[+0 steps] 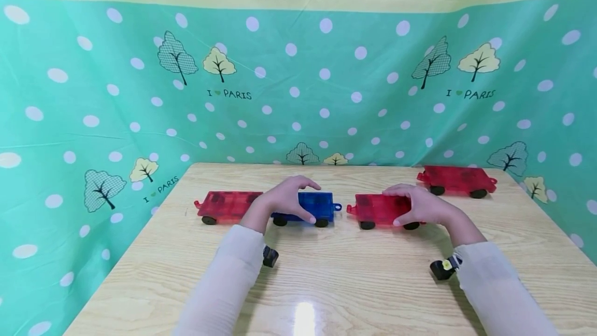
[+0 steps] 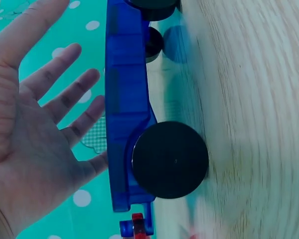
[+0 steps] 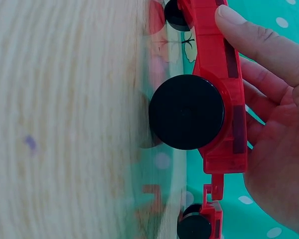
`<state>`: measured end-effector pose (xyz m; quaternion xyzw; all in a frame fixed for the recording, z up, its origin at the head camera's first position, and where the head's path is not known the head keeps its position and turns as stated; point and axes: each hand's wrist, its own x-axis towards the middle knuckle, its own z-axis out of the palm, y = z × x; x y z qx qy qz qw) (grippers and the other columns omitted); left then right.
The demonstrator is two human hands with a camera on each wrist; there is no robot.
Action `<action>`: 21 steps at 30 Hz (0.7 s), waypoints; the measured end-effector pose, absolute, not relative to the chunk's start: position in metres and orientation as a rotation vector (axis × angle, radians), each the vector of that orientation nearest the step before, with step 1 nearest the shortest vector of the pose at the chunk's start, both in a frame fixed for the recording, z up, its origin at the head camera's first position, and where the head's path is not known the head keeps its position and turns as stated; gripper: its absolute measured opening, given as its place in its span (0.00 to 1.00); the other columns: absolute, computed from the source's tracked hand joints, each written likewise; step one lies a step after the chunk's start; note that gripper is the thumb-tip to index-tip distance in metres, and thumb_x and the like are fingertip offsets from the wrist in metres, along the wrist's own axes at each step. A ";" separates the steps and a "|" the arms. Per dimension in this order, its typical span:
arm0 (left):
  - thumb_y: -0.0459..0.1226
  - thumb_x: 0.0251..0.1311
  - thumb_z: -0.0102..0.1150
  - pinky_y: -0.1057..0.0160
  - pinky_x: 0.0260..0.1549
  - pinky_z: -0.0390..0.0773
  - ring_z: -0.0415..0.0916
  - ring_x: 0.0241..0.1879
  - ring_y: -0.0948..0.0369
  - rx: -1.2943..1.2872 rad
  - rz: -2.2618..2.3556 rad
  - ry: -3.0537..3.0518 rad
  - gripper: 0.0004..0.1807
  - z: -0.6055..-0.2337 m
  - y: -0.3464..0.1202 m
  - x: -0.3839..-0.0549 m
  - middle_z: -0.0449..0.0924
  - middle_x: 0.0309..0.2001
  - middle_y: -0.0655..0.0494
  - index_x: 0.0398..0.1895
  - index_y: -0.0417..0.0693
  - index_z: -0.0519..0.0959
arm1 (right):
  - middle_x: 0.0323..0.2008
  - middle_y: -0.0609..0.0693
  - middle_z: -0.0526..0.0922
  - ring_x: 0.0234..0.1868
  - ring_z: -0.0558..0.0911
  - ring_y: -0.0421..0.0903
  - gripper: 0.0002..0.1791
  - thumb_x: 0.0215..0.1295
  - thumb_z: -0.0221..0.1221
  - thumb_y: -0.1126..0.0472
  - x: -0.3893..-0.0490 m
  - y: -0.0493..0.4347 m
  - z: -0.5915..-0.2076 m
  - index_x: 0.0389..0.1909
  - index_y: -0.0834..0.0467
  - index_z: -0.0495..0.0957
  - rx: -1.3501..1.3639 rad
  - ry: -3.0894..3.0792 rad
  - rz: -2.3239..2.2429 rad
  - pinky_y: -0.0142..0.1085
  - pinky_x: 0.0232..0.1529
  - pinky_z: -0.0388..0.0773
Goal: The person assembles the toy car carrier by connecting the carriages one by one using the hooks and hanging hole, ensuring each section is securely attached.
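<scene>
the left fingers spread loosely around the blue car; the right fingers pinch the red car just to its right on the worktop. a crooked push could make the ring miss the hook, or loosely guided wheels could roll away.

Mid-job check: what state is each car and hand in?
Left red car: upright, apparently hooked to the blue car
Blue car: upright, right end unhooked
Middle red car: upright, unhooked from the blue car
Far red car: upright, apart from the others
Left hand: open, fingers spread by the blue car
Right hand: thumb and fingers around the middle red car
</scene>
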<state>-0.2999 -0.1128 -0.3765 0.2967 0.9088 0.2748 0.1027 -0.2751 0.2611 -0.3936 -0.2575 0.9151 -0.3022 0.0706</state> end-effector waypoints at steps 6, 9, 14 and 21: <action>0.45 0.38 0.82 0.50 0.61 0.68 0.64 0.65 0.51 0.854 0.789 2.661 0.42 -0.380 -0.108 -0.305 0.68 0.66 0.53 0.63 0.53 0.76 | 0.64 0.63 0.70 0.65 0.63 0.65 0.42 0.48 0.76 0.54 -0.276 0.262 -0.395 0.64 0.63 0.72 -0.774 2.744 -0.925 0.58 0.61 0.66; 0.44 0.37 0.83 0.51 0.62 0.68 0.65 0.64 0.52 0.836 0.769 2.662 0.41 -0.382 -0.107 -0.306 0.69 0.65 0.53 0.61 0.54 0.77 | 0.63 0.63 0.70 0.65 0.63 0.65 0.42 0.48 0.76 0.53 -0.276 0.262 -0.396 0.64 0.63 0.72 -0.781 2.742 -0.931 0.58 0.61 0.66; 0.42 0.36 0.83 0.53 0.62 0.68 0.67 0.63 0.52 0.845 0.739 2.666 0.42 -0.385 -0.105 -0.308 0.71 0.63 0.53 0.62 0.51 0.77 | 0.63 0.64 0.70 0.65 0.63 0.65 0.42 0.48 0.76 0.52 -0.276 0.264 -0.397 0.64 0.64 0.72 -0.771 2.744 -0.933 0.59 0.61 0.66; 0.41 0.38 0.82 0.54 0.62 0.67 0.66 0.63 0.52 0.895 0.720 2.677 0.41 -0.385 -0.105 -0.308 0.72 0.62 0.53 0.62 0.48 0.77 | 0.63 0.64 0.70 0.65 0.63 0.65 0.42 0.48 0.76 0.52 -0.277 0.264 -0.398 0.64 0.63 0.72 -0.768 2.740 -0.949 0.59 0.61 0.66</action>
